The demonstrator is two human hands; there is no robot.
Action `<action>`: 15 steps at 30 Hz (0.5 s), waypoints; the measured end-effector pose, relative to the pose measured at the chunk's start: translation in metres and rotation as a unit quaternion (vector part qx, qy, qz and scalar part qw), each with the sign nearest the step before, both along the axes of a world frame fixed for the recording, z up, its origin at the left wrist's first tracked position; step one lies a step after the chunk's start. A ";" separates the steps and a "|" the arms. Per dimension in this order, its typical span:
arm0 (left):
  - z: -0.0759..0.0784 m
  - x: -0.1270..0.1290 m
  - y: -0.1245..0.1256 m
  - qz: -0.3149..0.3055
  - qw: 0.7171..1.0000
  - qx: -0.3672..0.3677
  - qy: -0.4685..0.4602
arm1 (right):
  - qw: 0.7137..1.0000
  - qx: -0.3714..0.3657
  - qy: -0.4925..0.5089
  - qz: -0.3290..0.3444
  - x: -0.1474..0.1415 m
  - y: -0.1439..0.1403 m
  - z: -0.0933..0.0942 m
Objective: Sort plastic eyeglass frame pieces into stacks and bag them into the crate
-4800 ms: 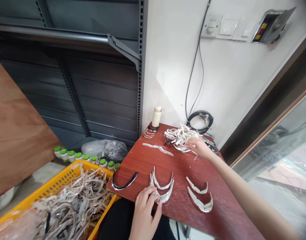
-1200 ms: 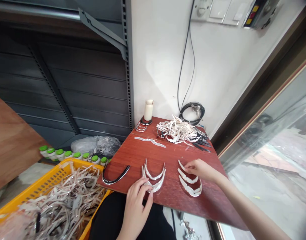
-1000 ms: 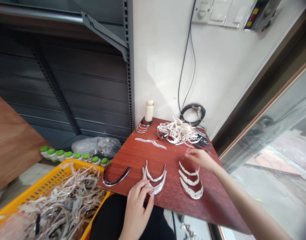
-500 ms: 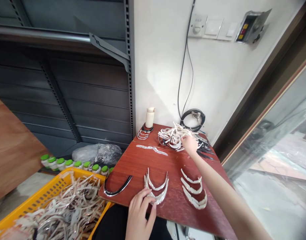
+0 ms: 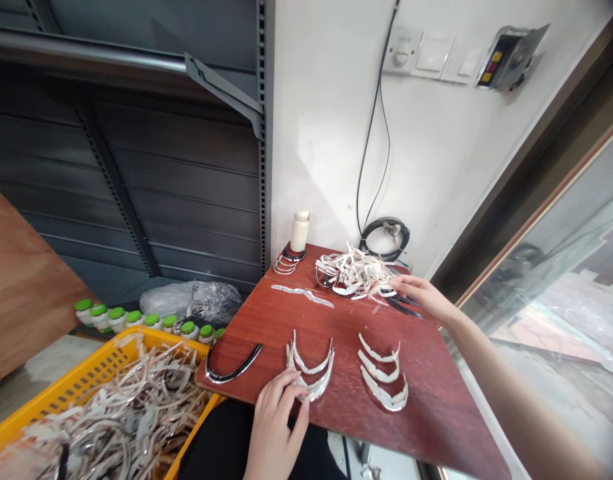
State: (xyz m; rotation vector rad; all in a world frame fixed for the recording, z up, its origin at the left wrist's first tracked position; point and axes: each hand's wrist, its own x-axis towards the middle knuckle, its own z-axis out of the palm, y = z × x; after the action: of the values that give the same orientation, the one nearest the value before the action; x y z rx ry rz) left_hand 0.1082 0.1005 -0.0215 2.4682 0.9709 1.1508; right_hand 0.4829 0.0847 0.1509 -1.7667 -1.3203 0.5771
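Note:
Near the front edge of the table, my left hand (image 5: 277, 421) rests with its fingertips on the left side of a small stack of curved white strips (image 5: 320, 387). Its fingers are stretched and the thumb stands apart. My right hand (image 5: 422, 295) is at the right edge of a tangled pile of white strips (image 5: 353, 270), its thumb and fingers pinched on a curved white strip (image 5: 380, 292). Three more curved strips (image 5: 385, 397) lie one below another, right of the stack. A black curved strip (image 5: 236, 372) lies at the left corner.
A yellow crate (image 5: 99, 363) full of tangled strips stands left of the red-brown table (image 5: 266, 327). A cream bottle (image 5: 299, 233) and several small curved pieces (image 5: 285, 265) are at the back. A wavy pale strip (image 5: 303, 295) lies mid-table. Coiled black cable (image 5: 405, 243) sits against the wall.
My right hand has moved right, from the pile's middle to its right edge, drawing a curved white strip outward. The left hand stays at the stack. The view has shifted slightly.

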 end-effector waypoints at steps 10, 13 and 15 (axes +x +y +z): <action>-0.001 0.001 0.000 0.008 1.000 0.006 0.003 | 0.859 -0.349 -0.348 0.138 -0.031 0.035 -0.002; -0.002 0.001 0.001 0.008 1.000 0.012 0.002 | 0.837 -0.375 -0.356 0.179 -0.052 0.045 -0.027; -0.002 0.001 0.000 0.008 1.000 0.015 0.001 | 0.841 -0.362 -0.354 0.190 -0.057 0.043 -0.036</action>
State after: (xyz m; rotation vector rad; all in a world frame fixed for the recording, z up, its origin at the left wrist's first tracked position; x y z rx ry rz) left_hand 0.1091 0.1009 -0.0240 2.4897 0.9825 1.1755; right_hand 0.4256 0.1282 0.1150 -2.4952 -2.2041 0.7359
